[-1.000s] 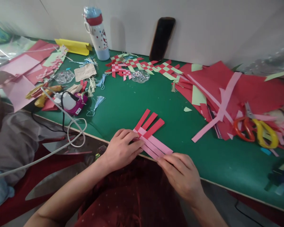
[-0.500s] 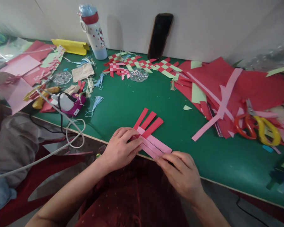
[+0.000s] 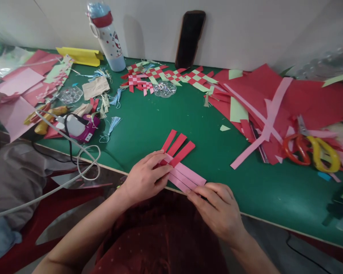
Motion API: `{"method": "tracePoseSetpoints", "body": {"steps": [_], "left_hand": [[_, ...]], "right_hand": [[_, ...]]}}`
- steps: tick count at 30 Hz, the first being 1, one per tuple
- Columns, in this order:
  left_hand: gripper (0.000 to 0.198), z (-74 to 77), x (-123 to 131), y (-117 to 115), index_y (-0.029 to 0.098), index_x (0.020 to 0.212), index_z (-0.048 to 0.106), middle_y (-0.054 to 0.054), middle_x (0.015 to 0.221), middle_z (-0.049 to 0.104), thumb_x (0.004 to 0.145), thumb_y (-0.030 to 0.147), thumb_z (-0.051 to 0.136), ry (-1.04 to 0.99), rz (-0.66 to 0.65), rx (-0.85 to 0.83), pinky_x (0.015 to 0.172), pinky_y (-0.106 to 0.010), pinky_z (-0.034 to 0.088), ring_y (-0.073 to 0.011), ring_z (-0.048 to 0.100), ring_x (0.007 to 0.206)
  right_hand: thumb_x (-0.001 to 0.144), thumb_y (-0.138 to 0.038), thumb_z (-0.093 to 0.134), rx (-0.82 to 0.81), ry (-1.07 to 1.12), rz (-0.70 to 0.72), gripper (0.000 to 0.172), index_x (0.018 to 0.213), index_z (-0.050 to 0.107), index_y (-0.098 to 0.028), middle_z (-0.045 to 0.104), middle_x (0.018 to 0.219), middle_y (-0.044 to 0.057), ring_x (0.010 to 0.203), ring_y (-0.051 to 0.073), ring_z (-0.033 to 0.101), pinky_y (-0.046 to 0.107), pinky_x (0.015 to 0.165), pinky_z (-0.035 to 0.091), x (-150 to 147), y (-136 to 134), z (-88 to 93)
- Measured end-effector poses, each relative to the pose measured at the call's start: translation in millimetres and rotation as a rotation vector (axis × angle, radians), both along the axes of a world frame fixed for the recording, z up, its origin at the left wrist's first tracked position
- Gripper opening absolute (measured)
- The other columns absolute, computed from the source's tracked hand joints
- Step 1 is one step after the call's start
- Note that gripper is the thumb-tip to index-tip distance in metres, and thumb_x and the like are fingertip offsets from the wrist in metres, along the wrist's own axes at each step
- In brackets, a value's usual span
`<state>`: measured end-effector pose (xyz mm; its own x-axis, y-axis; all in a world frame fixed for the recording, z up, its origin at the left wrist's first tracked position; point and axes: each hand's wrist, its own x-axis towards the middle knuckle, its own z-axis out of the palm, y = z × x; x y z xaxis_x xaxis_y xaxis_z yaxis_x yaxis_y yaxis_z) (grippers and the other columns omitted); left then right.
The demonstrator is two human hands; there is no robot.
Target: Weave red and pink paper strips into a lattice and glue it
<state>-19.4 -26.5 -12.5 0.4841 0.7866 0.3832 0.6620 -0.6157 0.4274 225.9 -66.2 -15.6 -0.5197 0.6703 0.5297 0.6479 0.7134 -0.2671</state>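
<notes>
Red paper strips (image 3: 178,144) cross pink paper strips (image 3: 188,176) near the front edge of the green table. Three red ends fan out away from me; the pink ends point right, lying side by side with narrow slits between them. My left hand (image 3: 149,173) is closed on the crossing, thumb and fingers pinching the woven part and hiding some of it. At the pink strips' right end, my right hand (image 3: 217,203) pinches the lower corner between thumb and fingers.
Scissors (image 3: 311,144) lie on red paper sheets (image 3: 314,102) at right. Woven paper pieces (image 3: 197,76), a bead dish (image 3: 165,89), a water bottle (image 3: 110,42) and a phone (image 3: 190,40) stand or lie at the back. A white cable (image 3: 60,190) and another person's sleeve (image 3: 14,175) are at left.
The pink strips now lie flatter and more evenly side by side, with narrower gaps. Both hands keep their grip in nearly the same place. The view has shifted slightly.
</notes>
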Motion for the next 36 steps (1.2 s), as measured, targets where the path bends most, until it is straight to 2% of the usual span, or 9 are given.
{"method": "tracePoseSetpoints", "body": {"steps": [4,10,12,15,18,23,30,36], "left_hand": [[0.017,-0.3,-1,1,0.019,0.106,0.069,-0.011,0.125,0.061,0.092,0.025,0.06,-0.001,-0.022,-0.003,0.103,-0.046,0.052,-0.0273,0.054,0.127],[0.016,-4.8,0,0,0.02,0.105,0.069,-0.01,0.124,0.062,0.092,0.021,0.058,0.009,0.003,0.029,0.102,-0.046,0.053,-0.0266,0.055,0.126],[0.017,-6.0,0,0,0.021,0.106,0.068,-0.01,0.124,0.062,0.092,0.022,0.058,0.017,0.004,0.034,0.102,-0.046,0.053,-0.0268,0.055,0.125],[0.018,-6.6,0,0,0.02,0.108,0.067,-0.01,0.125,0.061,0.093,0.022,0.058,0.039,0.005,0.027,0.103,-0.045,0.052,-0.0267,0.055,0.125],[0.02,-6.1,0,0,0.02,0.111,0.067,-0.01,0.125,0.06,0.093,0.022,0.057,0.067,0.011,0.024,0.103,-0.045,0.052,-0.0268,0.054,0.124],[0.021,-5.1,1,0,0.022,0.112,0.066,-0.009,0.123,0.06,0.094,0.023,0.056,0.071,0.023,0.039,0.1,-0.045,0.054,-0.0267,0.055,0.123],[0.019,-2.6,3,1,0.021,0.109,0.067,-0.009,0.12,0.061,0.094,0.024,0.057,0.049,0.017,0.005,0.102,-0.046,0.053,-0.0268,0.055,0.124],[0.018,-5.0,2,2,0.02,0.108,0.067,-0.009,0.119,0.061,0.094,0.026,0.058,0.032,0.016,0.02,0.102,-0.044,0.053,-0.0267,0.055,0.123]], "right_hand": [[0.087,-0.013,0.067,-0.001,0.003,0.031,0.012,0.091,0.072,-0.023,0.074,0.085,0.0,0.088,0.016,0.058,0.034,0.081,0.043,1,0,2.5],[0.089,-0.025,0.066,-0.061,0.055,0.053,0.007,0.093,0.071,-0.023,0.072,0.084,0.002,0.085,0.017,0.057,0.036,0.08,0.043,4,0,9.8],[0.09,-0.02,0.063,-0.067,0.072,-0.023,0.008,0.093,0.071,-0.022,0.072,0.084,0.003,0.084,0.018,0.057,0.035,0.079,0.044,5,1,12.8],[0.09,-0.018,0.062,-0.081,-0.016,-0.182,0.008,0.09,0.07,-0.019,0.071,0.084,0.005,0.083,0.02,0.056,0.035,0.076,0.042,4,0,15.1],[0.092,-0.023,0.06,-0.094,-0.108,-0.275,0.011,0.09,0.07,-0.018,0.07,0.085,0.007,0.081,0.021,0.056,0.036,0.072,0.039,1,-4,14.7],[0.095,-0.033,0.052,-0.153,-0.173,-0.397,0.022,0.101,0.067,-0.018,0.068,0.09,0.009,0.083,0.025,0.057,0.038,0.069,0.038,-4,-14,14.0],[0.097,-0.042,0.047,-0.261,-0.144,-0.484,0.023,0.091,0.06,-0.023,0.069,0.086,0.007,0.079,0.025,0.058,0.038,0.067,0.037,-12,-15,16.2],[0.095,-0.036,0.051,-0.324,-0.125,-0.48,0.015,0.089,0.058,-0.024,0.069,0.086,0.004,0.079,0.024,0.059,0.037,0.067,0.038,-18,-18,18.0]]}}
